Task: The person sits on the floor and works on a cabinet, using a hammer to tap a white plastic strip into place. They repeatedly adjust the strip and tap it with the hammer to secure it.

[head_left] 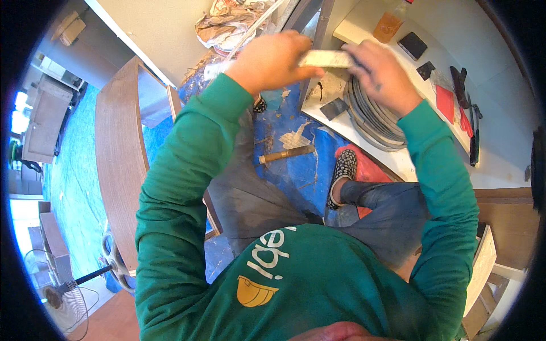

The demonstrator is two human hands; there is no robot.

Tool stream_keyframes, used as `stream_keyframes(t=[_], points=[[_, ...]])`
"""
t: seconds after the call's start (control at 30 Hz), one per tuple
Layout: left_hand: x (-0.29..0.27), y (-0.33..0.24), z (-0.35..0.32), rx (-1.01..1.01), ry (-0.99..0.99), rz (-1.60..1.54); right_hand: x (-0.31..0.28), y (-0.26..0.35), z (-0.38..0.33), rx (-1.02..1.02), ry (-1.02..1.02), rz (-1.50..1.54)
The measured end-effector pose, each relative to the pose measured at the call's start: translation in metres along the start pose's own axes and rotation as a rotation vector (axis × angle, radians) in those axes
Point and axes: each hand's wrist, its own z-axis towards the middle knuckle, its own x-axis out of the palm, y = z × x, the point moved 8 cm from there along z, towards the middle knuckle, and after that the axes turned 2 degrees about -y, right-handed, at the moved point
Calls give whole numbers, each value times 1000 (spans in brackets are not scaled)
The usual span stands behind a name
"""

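A short, flat, pale strip (pixel 325 58) is held up level between my two hands, in front of the cabinet's corner. My left hand (pixel 273 61) is closed round its left part, with a white end (pixel 216 69) showing beyond the wrist. At the other end, the fingers of my right hand (pixel 382 74) close on the strip. Something dark and thin shows by those fingers, too blurred to name. Just below my right hand lies a coil of grey edge banding (pixel 372 122) on a white shelf, with a small dark square (pixel 334 108) beside it.
The shelf (pixel 398 162) also bears a bottle of orange liquid (pixel 391 24), a black square pad (pixel 412 45) and red-handled tools (pixel 467 116). A brown stick-like piece (pixel 287 154) lies on blue floor sheeting. Wood panels (pixel 119 159) and a fan (pixel 60 301) stand left.
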Motion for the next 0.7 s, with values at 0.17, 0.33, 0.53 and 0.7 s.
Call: stream_keyframes(t=[0.17, 0.33, 0.53, 0.7], points=[[-33, 25, 9, -43, -167, 130, -46, -23, 21, 18, -124, -208], [-51, 34, 10, -101, -293, 214, -73, -55, 12, 316, -660, 154], [-57, 24, 28, -73, -269, 85, 40, -57, -17, 923, -287, 1288], [-60, 22, 57, -90, -226, 108, 35, -79, 39, 716, -431, 1466]])
